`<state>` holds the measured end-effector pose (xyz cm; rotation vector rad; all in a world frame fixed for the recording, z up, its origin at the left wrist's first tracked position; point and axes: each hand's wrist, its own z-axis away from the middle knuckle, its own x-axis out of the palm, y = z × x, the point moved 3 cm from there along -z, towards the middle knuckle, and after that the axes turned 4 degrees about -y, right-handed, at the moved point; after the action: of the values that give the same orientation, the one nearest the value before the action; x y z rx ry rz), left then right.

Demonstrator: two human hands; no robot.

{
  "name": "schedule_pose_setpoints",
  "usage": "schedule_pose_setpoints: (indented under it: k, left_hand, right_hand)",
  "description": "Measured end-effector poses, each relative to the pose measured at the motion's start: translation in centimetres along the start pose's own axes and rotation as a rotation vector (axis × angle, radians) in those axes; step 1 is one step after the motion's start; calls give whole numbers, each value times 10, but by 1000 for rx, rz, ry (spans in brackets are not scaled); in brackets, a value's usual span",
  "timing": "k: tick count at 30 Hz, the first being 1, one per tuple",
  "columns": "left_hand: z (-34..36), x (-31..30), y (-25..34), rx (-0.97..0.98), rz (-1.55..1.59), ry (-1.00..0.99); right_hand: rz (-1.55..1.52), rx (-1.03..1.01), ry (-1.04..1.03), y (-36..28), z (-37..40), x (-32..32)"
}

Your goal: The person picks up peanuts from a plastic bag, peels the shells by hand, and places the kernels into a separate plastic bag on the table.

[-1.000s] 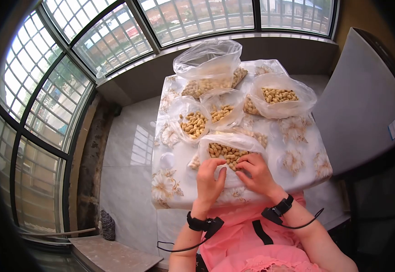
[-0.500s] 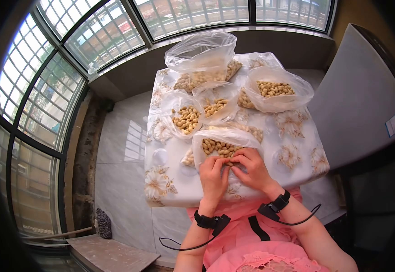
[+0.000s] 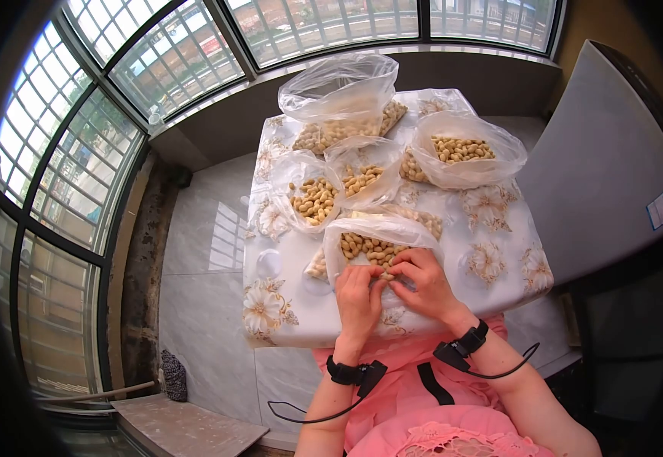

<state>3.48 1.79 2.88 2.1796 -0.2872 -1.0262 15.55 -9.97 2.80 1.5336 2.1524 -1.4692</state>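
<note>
At the near edge of the table, my left hand (image 3: 358,297) and my right hand (image 3: 427,286) meet, fingertips pinched together around a peanut (image 3: 386,276). The peanut is small and partly covered by the fingers. Right behind my hands lies an open clear plastic bag (image 3: 381,226) with unshelled peanuts (image 3: 369,248) in it. My knuckles are at its near rim. Two smaller open bags stand beyond it: a left bag (image 3: 278,199) and a middle bag (image 3: 350,146), each holding peanuts.
A fuller peanut bag (image 3: 509,161) sits at the table's right, and a tall one (image 3: 337,84) at the back. The table (image 3: 491,305) has a flowered cloth. A grey cabinet-like panel (image 3: 598,160) stands to the right, barred windows (image 3: 65,175) to the left. Both wrists carry black cabled straps.
My fingers have shifted very slightly around the peanut, which shows a little more between the fingertips. The bags stay in place.
</note>
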Motion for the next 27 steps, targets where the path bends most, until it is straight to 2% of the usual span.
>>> schedule_pose_setpoints:
  k: [27]
  left_hand:
    - [0, -1, 2, 66, -55, -27]
  right_hand:
    - [-31, 16, -5, 1, 1, 1]
